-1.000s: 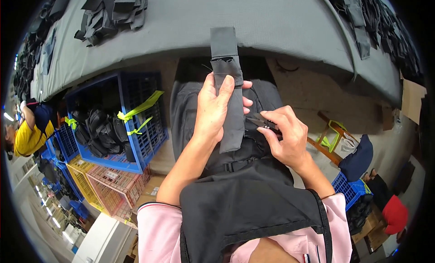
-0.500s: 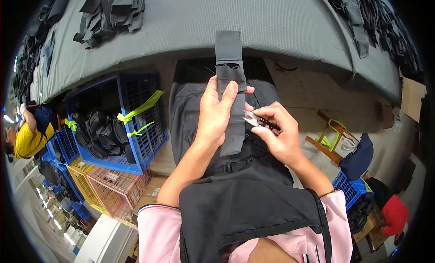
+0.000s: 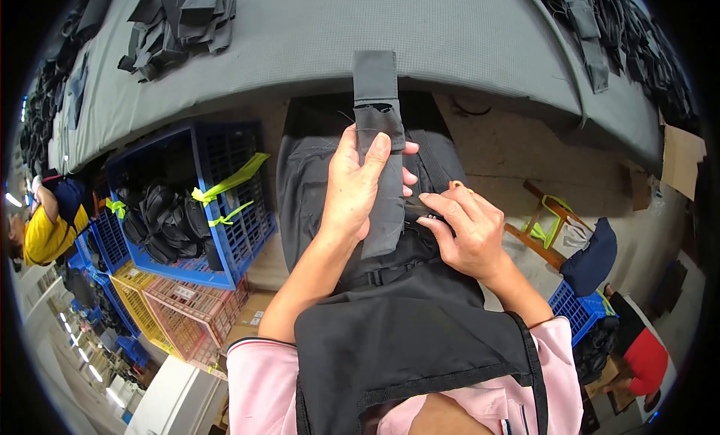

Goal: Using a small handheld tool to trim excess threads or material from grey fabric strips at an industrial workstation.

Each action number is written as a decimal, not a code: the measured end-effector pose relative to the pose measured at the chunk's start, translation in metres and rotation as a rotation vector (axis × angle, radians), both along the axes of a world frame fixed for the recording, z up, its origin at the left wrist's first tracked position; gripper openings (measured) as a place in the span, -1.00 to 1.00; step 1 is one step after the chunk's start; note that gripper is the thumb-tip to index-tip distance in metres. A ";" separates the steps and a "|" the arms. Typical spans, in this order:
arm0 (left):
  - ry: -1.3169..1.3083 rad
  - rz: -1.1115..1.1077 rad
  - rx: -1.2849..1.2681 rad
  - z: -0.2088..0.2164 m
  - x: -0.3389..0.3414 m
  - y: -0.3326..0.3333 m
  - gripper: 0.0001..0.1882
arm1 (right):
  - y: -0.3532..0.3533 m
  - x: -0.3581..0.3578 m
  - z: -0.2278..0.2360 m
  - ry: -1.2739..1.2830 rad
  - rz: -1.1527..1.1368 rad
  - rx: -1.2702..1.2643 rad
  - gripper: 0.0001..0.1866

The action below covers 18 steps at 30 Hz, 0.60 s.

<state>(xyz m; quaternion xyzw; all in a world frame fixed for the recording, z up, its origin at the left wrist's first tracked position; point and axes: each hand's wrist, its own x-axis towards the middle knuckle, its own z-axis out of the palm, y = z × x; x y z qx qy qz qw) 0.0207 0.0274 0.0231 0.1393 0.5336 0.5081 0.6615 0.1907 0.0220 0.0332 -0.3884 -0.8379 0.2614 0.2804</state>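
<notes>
My left hand [image 3: 354,186] grips a dark grey fabric strap [image 3: 379,229] in front of my lap, thumb lying on top of it. The strap runs upright, with a stitched seam and an open fold near its upper end; a loose thread sticks out at its left edge. Just right of the strap, my right hand [image 3: 471,229] is closed with thumb and forefinger pressed together. It holds a pair of thread snips, now mostly covered by the fingers, their blades hard to make out. Under both hands lies my black apron [image 3: 412,322].
A grey-covered table [image 3: 315,37] spans the far side, with a heap of grey strap pieces [image 3: 180,26] on it and more at right. A blue crate [image 3: 255,247] of black bags stands at left. A wooden stool [image 3: 536,225] stands right. Other people are at both sides.
My right hand has turned over and drawn slightly right, so the snips' blades, plain to see before, are now mostly hidden. My left hand and the strap have barely moved.
</notes>
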 end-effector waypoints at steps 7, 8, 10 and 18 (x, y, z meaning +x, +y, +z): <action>-0.002 -0.003 0.005 -0.003 0.000 -0.001 -0.70 | -0.005 0.001 -0.002 -0.119 0.033 0.125 -0.66; -0.004 -0.016 0.003 -0.002 0.000 -0.001 -0.68 | -0.006 0.003 -0.005 -0.043 -0.012 0.108 -0.67; -0.007 -0.029 -0.001 -0.001 0.000 -0.001 -0.65 | -0.007 0.004 -0.006 0.033 -0.056 0.088 -0.69; -0.063 0.112 0.082 -0.003 -0.006 -0.001 -0.66 | -0.018 0.011 -0.009 0.433 -0.125 -0.637 -0.77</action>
